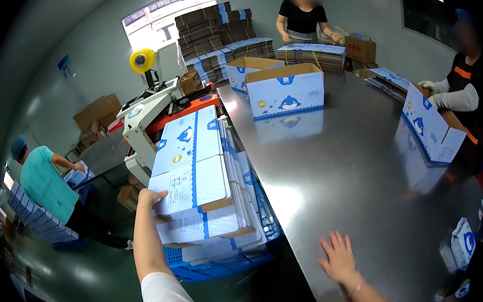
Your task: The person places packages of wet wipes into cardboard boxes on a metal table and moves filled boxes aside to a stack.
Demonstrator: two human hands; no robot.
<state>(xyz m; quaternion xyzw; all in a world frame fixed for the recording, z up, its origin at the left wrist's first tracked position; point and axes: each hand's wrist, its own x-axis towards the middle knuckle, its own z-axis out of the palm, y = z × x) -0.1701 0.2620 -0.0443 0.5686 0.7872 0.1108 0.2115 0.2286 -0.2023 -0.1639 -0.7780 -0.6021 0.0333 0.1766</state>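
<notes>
My left hand (151, 199) grips the near left edge of a folded-flat carton (188, 147), thumb on top and the other fingers mostly hidden. This white and blue carton, printed with a whale, lies uppermost on a stack of flat cartons (218, 224). The stack rests on a blue plastic crate (227, 266) beside the steel table. My right hand (339, 259) lies palm down on the steel table (341, 176), fingers spread, holding nothing.
Two opened cartons (285, 95) stand at the table's far end. At right, a gloved person (456, 91) handles another carton (430, 126). A taping machine (147, 118) stands left of the stack. White packs (462, 243) sit at the right edge. Another person (303, 17) stands behind bundled cartons (311, 57).
</notes>
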